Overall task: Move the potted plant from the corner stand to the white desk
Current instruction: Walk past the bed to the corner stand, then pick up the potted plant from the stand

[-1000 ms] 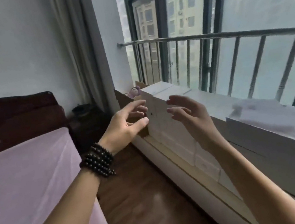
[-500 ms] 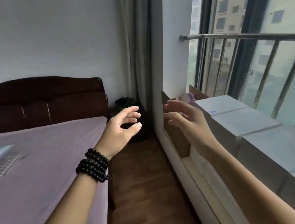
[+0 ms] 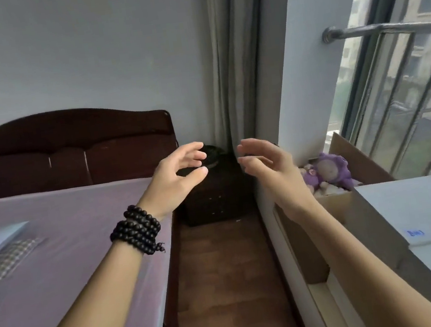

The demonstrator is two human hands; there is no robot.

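My left hand (image 3: 179,172) and right hand (image 3: 270,166) hover apart, empty, fingers spread, before the dark pot (image 3: 214,153) on the far corner stand (image 3: 216,199).

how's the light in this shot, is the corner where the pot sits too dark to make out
Head view: daylight comes from the window on the right, so the wall and both hands, left hand and right hand, are evenly lit; the corner stand and the pot on it are in deep shadow, with almost no detail; straight lines bow towards the edges.
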